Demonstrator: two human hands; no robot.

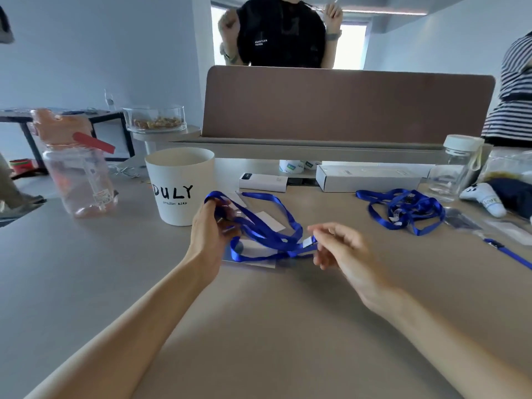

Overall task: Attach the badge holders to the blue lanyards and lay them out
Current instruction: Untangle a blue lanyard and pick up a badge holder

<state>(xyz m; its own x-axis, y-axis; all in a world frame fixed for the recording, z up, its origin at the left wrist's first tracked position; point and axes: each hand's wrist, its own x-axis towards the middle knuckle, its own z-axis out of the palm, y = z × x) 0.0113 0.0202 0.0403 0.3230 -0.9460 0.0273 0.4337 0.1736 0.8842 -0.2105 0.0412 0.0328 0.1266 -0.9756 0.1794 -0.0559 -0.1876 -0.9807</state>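
Observation:
A blue lanyard (267, 228) lies in loops over clear badge holders (253, 254) in the middle of the table. My left hand (213, 231) grips the far loop of this lanyard, its fingers curled round the ribbon. My right hand (342, 249) pinches the lanyard's near end by its small white clip. A tangled heap of further blue lanyards (403, 210) sits at the right. One more lanyard strap (509, 254) with a holder runs off the right edge.
A white cup (181, 185) stands just behind my left hand, a pink-lidded water bottle (77, 168) to its left. Boxes (368, 177), a glass jar (454, 168) and a plush toy (489, 197) line the back right. A brown divider (345, 105) closes the table's far side; people stand behind it.

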